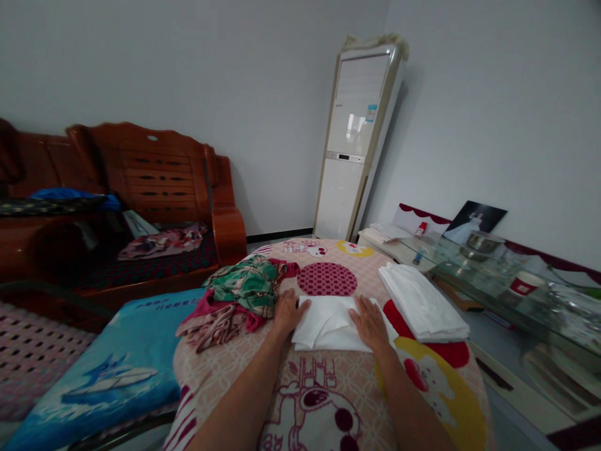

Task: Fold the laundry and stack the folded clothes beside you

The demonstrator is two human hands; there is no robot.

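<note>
White cloth [323,322]: on the table [211,369]; we judge it light, soft, best taken by opposite edges.
Left hand [287,311]: thumb apart, at its left edge.
Right hand [370,322]: spread on top.

Walls [263,113]: kinda dim, flat grey light
Air conditioner [350,141]: leaning from lens warp, window-shaped glare up front
Wooden sofa [162,166]: pretty shadowy down low
White cloth [323,321]: pops bright, faint fold shadows
Edges: stretched, a bit mushy
</note>
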